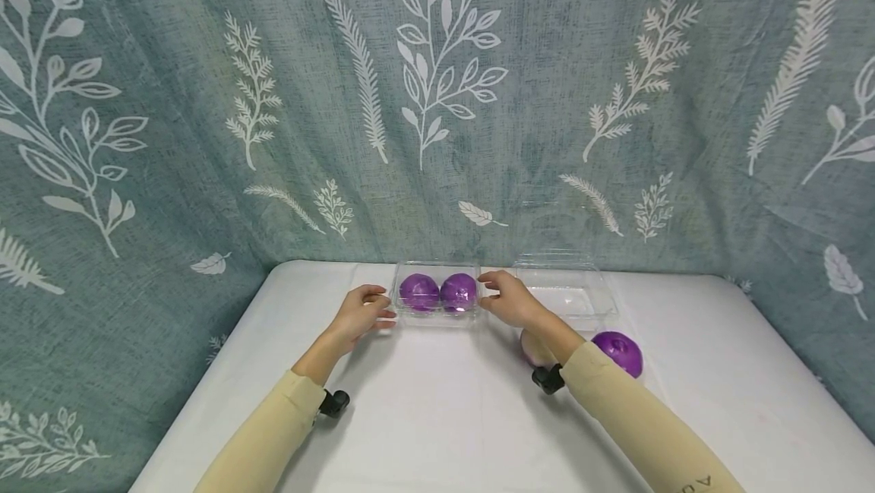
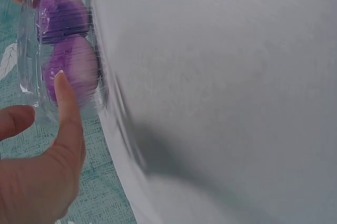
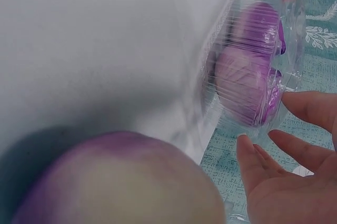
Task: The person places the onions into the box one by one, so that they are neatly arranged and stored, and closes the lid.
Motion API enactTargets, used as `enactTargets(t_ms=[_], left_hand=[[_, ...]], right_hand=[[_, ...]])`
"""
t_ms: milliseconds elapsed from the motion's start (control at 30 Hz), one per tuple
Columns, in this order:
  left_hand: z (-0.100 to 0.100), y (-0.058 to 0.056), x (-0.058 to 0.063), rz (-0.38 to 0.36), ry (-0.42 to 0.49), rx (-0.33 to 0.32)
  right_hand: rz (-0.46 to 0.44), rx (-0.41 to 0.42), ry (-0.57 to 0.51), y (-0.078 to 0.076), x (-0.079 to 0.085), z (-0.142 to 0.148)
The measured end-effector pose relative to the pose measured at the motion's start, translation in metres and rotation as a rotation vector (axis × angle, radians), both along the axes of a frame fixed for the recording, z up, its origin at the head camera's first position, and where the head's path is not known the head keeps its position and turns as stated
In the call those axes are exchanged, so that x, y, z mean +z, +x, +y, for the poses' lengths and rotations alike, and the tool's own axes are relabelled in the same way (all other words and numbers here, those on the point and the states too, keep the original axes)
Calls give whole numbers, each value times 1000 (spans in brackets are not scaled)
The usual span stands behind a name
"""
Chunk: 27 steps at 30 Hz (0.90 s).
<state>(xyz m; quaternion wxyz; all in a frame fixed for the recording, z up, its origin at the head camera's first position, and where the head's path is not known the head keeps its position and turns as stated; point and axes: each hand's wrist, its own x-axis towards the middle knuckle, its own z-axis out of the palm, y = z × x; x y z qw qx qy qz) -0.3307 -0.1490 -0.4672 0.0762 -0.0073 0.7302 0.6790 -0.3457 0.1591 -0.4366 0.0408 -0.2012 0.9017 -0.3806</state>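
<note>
Near the far edge of the table stands a clear plastic clamshell box (image 1: 437, 318). Inside lie two round purple vegetable-like things, one on the left (image 1: 418, 292) and one on the right (image 1: 459, 292), with paler patches in the wrist views. My left hand (image 1: 358, 317) is at the box's left end, thumb and index finger apart. At the opposite end is my right hand (image 1: 513, 301), its fingers spread and fairly straight. Both hands' fingertips are at or very close to the plastic; exact contact is hard to tell.
A second clear box (image 1: 601, 299) sits open to the right, behind my right hand. Nearer me are another round purple piece (image 1: 618, 353), partly behind the sleeve, and a pale one with purple (image 1: 535, 349), partly behind my forearm. A patterned curtain (image 1: 437, 197) hangs behind the white table (image 1: 437, 417).
</note>
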Motion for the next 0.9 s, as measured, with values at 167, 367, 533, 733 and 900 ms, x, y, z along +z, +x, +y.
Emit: enactTargets(t_ms=[167, 367, 533, 733, 900], left_hand=[[3, 1, 1, 5, -15, -4], [3, 1, 2, 3, -30, -24], [3, 2, 1, -1, -41, -35], [6, 4, 1, -29, -42, -46], [7, 4, 3, -60, -19, -77]], right_hand=[[-18, 4, -8, 2, 0, 0], [-7, 12, -12, 1, -2, 1], [-26, 19, -13, 1, -6, -1], [-96, -31, -13, 7, -4, -3], [-159, -57, 0, 11, 0, -5]])
